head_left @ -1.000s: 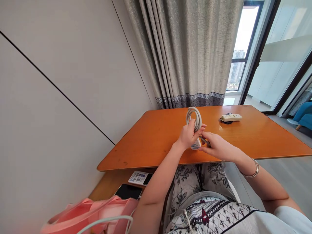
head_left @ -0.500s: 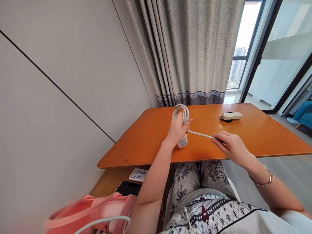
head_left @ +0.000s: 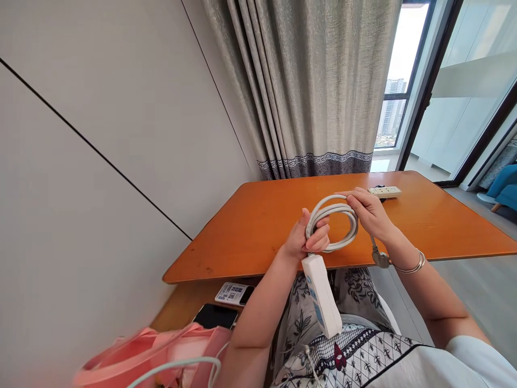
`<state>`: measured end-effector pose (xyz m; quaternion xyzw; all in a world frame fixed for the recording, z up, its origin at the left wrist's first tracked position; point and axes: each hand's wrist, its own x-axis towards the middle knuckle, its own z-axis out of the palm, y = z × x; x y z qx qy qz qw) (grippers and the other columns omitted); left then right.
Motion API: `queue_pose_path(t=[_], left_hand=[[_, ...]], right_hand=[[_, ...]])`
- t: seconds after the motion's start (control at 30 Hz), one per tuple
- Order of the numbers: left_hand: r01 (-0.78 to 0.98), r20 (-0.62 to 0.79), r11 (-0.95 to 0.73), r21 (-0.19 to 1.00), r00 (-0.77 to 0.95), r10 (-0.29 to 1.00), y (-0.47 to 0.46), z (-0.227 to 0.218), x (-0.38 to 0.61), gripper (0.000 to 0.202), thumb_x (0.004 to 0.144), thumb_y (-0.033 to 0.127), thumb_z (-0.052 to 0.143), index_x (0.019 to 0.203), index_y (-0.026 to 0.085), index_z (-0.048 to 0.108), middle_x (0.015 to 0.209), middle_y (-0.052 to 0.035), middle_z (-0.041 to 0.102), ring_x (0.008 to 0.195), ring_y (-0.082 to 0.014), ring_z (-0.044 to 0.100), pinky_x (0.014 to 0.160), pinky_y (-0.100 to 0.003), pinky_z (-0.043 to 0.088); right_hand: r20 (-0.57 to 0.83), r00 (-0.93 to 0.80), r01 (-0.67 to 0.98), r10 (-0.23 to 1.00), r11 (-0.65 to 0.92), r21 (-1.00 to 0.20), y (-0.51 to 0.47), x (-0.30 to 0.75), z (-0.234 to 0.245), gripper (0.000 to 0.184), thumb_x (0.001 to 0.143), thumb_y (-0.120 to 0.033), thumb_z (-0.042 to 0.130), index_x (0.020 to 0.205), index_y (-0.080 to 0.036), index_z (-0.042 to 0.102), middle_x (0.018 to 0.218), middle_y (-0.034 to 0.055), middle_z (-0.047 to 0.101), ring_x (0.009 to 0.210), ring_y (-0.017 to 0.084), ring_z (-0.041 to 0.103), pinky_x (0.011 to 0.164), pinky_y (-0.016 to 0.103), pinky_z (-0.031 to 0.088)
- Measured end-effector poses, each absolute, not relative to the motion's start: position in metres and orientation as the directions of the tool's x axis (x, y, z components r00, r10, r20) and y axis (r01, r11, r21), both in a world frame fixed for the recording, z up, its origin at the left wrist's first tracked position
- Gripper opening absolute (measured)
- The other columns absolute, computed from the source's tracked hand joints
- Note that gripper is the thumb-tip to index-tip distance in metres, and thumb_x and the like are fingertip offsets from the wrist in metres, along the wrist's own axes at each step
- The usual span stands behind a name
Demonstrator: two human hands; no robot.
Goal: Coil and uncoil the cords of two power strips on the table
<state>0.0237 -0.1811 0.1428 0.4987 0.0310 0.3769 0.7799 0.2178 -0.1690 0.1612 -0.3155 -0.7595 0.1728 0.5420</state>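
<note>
My left hand (head_left: pixel 306 241) is closed around a coiled white cable (head_left: pixel 338 229) just above the near edge of the orange table (head_left: pixel 250 226). From that fist a white power strip (head_left: pixel 321 293) hangs down toward my lap. My right hand (head_left: pixel 369 211) grips the far side of the same coil, fingers wrapped over the loops. The cable's grey plug (head_left: pixel 380 259) dangles below my right wrist, beside a silver bangle (head_left: pixel 412 265).
A second white power strip (head_left: pixel 384 191) lies at the table's far right. A lower shelf on the left holds a black phone (head_left: pixel 214 316) and a white device (head_left: pixel 234 294). A pink bag (head_left: pixel 153 355) is at bottom left. Grey curtains (head_left: pixel 311 86) hang behind.
The coil has come toward me and tilted flat. My right hand has moved from the stretched cable end up onto the coil. The power strip now hangs down long from my left hand.
</note>
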Motion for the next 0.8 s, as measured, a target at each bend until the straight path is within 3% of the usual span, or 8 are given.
queue_pose_path(t=[0.1,0.17,0.3,0.53,0.63,0.73,0.8], left_hand=[[-0.636,0.370,0.209,0.743,0.650,0.664,-0.180,0.145,0.018,0.054,0.081,0.069,0.064,0.068,0.020,0.046,0.031,0.0142,0.023,0.022,-0.0025,0.005,0.028,-0.019,0.008],[-0.656,0.337,0.222,0.721,0.612,0.715,-0.180,0.146,0.017,0.054,0.088,0.070,0.053,0.067,0.020,0.046,0.031,0.0138,0.021,0.022,-0.0026,0.003,0.029,-0.019,0.008],[-0.665,0.242,0.260,0.700,0.563,0.790,-0.180,0.145,0.019,0.058,0.096,0.067,0.037,0.064,0.019,0.044,0.032,0.0131,0.019,0.023,-0.0023,0.002,0.029,-0.018,0.010],[-0.743,0.237,0.162,0.649,0.400,0.885,-0.182,0.151,0.021,0.056,0.097,0.065,0.038,0.065,0.020,0.041,0.035,0.0135,0.016,0.025,-0.0028,0.004,0.031,-0.017,0.014],[-0.765,0.227,0.101,0.636,0.311,0.923,-0.181,0.155,0.020,0.053,0.097,0.064,0.042,0.067,0.020,0.041,0.038,0.0131,0.020,0.026,-0.0026,0.009,0.033,-0.016,0.019],[-0.771,0.225,0.037,0.635,0.231,0.946,-0.178,0.156,0.019,0.053,0.094,0.065,0.047,0.068,0.020,0.040,0.040,0.0123,0.026,0.026,-0.0028,0.017,0.034,-0.016,0.022],[-0.763,0.229,-0.008,0.647,0.184,0.956,-0.175,0.155,0.018,0.053,0.093,0.066,0.049,0.068,0.020,0.039,0.041,0.0116,0.031,0.027,-0.0025,0.020,0.034,-0.017,0.023]], right_hand=[[0.547,-0.246,0.142,0.800,0.588,-0.796,-0.168,0.218,0.142,0.046,0.097,-0.055,0.047,0.112,-0.022,0.074,0.074,0.0010,0.056,0.061,0.012,0.042,0.056,0.026,0.038],[0.477,-0.248,0.096,0.843,0.511,-0.854,-0.169,0.219,0.130,0.048,0.096,-0.058,0.047,0.116,-0.022,0.072,0.071,-0.0007,0.053,0.058,0.011,0.037,0.053,0.025,0.036],[0.469,-0.201,0.102,0.860,0.495,-0.863,-0.172,0.222,0.114,0.045,0.096,-0.058,0.048,0.114,-0.022,0.069,0.071,-0.0015,0.049,0.059,0.011,0.036,0.053,0.024,0.033],[0.338,-0.305,-0.008,0.890,0.353,-0.936,-0.179,0.219,0.100,0.046,0.095,-0.060,0.046,0.111,-0.020,0.061,0.066,-0.0062,0.033,0.052,0.010,0.028,0.047,0.023,0.028],[0.319,-0.353,0.211,0.880,0.407,-0.889,-0.186,0.219,0.092,0.037,0.099,-0.046,0.041,0.120,-0.019,0.056,0.066,-0.0056,0.040,0.055,0.012,0.039,0.055,0.025,0.037],[0.280,-0.378,0.554,0.882,0.458,-0.695,-0.192,0.220,0.088,0.035,0.096,-0.028,0.045,0.128,-0.017,0.054,0.078,0.0012,0.060,0.068,0.016,0.055,0.068,0.028,0.043],[0.254,-0.375,0.691,0.892,0.451,-0.564,-0.196,0.221,0.088,0.037,0.094,-0.024,0.049,0.129,-0.016,0.055,0.094,0.0078,0.068,0.078,0.019,0.061,0.073,0.030,0.044]])
